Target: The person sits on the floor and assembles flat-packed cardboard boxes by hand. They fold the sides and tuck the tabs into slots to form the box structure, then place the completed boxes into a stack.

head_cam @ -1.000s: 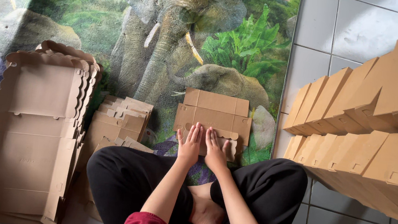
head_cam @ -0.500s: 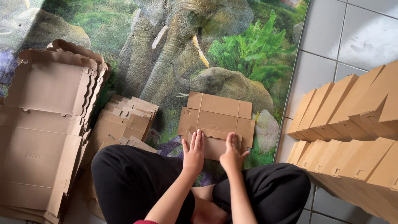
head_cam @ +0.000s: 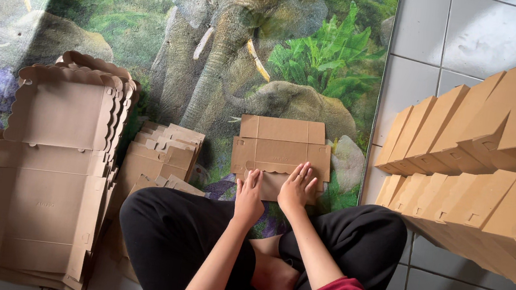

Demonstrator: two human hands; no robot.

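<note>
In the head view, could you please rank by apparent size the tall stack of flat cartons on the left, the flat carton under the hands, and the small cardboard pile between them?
1. Tall stack of flat cartons.
2. Flat carton and small cardboard pile: too alike to rank.

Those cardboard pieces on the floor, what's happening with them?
A person sits cross-legged on an elephant-picture mat, pressing both palms on a flat cardboard box blank lying in front of their knees. The left hand and right hand rest on its near edge. A tall stack of flat blanks lies to the left, and rows of folded boxes stand on the tiles to the right.
</note>
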